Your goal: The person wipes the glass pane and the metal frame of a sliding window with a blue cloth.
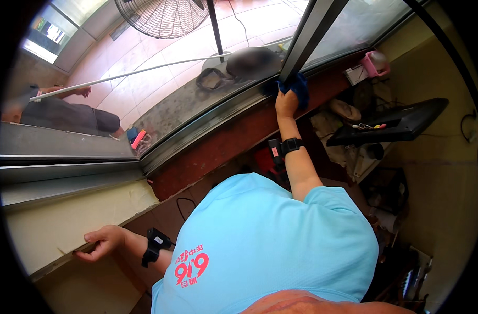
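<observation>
Toward one o'clock, the right hand [287, 104] grasps a blue cloth [302, 92] at the foot of the metal post [311, 39]; even pressure into the corner should help. Toward eight, the left hand [104, 243] curls loosely by the cream ledge [87, 213]; whether it grips, I cannot tell.

Cloth [302, 91]: dark blue, soft, bunched into irregular folds; located just above and right of the centre of the frame, at the lower end of the window upright. Part of its surface is hidden.

Window upright [308, 44]: grey metal with a darker face; runs slantwise from the top edge, right of centre, down and leftward to the cloth.

Ledge [87, 220]: cream-coloured, flat-topped, front edge uneven and marked; extends across the lower left of the frame.
</observation>
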Available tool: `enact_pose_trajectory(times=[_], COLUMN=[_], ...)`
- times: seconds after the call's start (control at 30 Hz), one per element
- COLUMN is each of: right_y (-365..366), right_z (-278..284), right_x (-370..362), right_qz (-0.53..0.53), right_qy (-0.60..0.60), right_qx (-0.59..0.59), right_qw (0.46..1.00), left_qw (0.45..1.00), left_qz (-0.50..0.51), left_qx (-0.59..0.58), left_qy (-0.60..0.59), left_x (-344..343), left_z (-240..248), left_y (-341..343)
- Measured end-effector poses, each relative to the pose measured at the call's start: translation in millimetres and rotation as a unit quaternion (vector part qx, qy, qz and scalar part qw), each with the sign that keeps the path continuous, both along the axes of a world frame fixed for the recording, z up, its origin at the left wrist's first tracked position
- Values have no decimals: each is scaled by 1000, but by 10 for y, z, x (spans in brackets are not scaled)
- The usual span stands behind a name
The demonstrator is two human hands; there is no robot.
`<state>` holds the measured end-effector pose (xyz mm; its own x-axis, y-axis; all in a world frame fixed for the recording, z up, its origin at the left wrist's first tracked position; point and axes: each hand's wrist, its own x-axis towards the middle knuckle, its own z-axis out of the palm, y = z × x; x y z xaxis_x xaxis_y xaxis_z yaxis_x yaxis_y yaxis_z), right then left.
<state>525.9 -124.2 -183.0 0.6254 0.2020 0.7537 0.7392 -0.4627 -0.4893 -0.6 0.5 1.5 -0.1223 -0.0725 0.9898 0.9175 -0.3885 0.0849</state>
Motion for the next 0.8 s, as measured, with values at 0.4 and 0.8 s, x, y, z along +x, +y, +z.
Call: enact_pose_trajectory(times=[0.4, 0.8], right_y=[127, -197], right_z=[-110, -35], right_x=[26, 209], right_qz=[-86, 134], right_qy=[46, 156], right_qx=[-42, 201], right_qw=[994, 958], left_qw=[999, 1000], left_qz=[29, 24], left_qx=[-1, -5], left_qy=[26, 14], left_x=[5, -4], left_z=[40, 9], left_y=[-25, -34])
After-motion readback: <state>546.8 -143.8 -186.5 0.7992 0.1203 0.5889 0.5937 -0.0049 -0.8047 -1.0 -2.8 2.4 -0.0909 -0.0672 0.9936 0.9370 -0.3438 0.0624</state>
